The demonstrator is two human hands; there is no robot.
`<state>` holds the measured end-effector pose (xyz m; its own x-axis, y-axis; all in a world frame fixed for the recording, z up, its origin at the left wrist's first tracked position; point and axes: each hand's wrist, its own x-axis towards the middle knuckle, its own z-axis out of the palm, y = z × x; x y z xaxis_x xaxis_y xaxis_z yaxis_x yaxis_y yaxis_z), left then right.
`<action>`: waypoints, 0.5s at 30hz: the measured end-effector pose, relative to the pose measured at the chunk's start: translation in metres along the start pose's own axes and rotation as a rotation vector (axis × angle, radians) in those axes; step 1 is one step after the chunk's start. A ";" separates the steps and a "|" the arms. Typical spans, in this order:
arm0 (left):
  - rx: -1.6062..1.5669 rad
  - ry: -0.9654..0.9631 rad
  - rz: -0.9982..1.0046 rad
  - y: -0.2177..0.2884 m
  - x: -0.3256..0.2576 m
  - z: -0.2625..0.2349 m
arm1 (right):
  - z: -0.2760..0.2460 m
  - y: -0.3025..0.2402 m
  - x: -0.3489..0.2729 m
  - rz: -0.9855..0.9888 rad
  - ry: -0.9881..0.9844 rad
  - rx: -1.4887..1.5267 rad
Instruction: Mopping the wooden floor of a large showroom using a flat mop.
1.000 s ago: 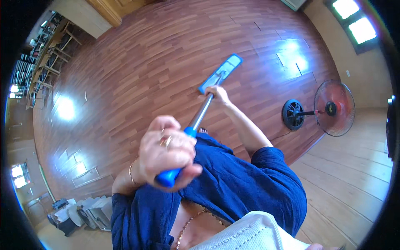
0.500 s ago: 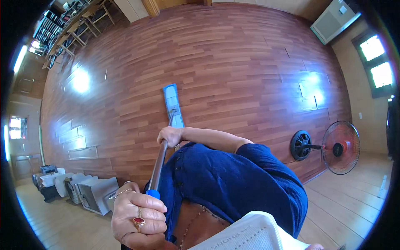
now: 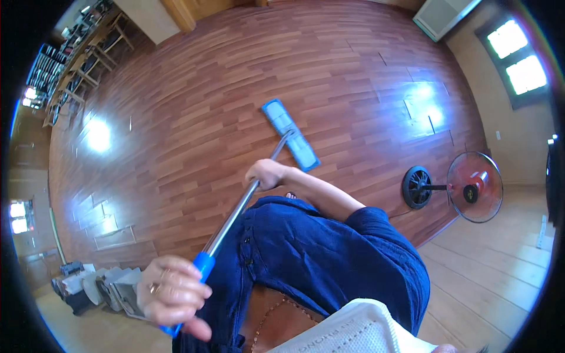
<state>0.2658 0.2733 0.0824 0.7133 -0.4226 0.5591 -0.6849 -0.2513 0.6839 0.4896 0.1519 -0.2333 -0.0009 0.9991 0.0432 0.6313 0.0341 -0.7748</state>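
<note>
A flat mop lies across my front, its silver shaft (image 3: 232, 219) slanting from lower left up to a light-blue rectangular mop head (image 3: 301, 150) that rests on the wood-look floor (image 3: 223, 123). My left hand (image 3: 175, 289) is closed around the blue grip (image 3: 203, 265) at the top end; the thumb points down past it, and a ring shows on a finger. Farther down, my right hand (image 3: 267, 174) wraps the bare metal shaft, with the arm reaching across my body. Part of a foot (image 3: 291, 195) shows between that arm and my dark blue clothes.
At the right stands a fan (image 3: 474, 187) with a black round base (image 3: 416, 187). Several white and grey objects (image 3: 120, 288) line the lower left, near an upright pole (image 3: 57, 235). Wooden furniture (image 3: 88, 73) fills the upper left; a pale cabinet (image 3: 446, 16) is at the upper right.
The mop head has swung right and slightly away, turning more diagonal. My right hand went right and up with the shaft; my left hand moved left. The room has shifted left in view.
</note>
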 end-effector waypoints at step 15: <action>-0.259 -0.040 -0.129 -0.206 0.085 0.151 | -0.038 0.165 -0.246 0.596 0.967 -0.204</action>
<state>0.4453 0.1575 -0.0820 0.7823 -0.4365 0.4443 -0.5245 -0.0771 0.8479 0.6240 -0.0888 -0.3478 0.8784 0.4142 0.2383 0.4455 -0.5291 -0.7222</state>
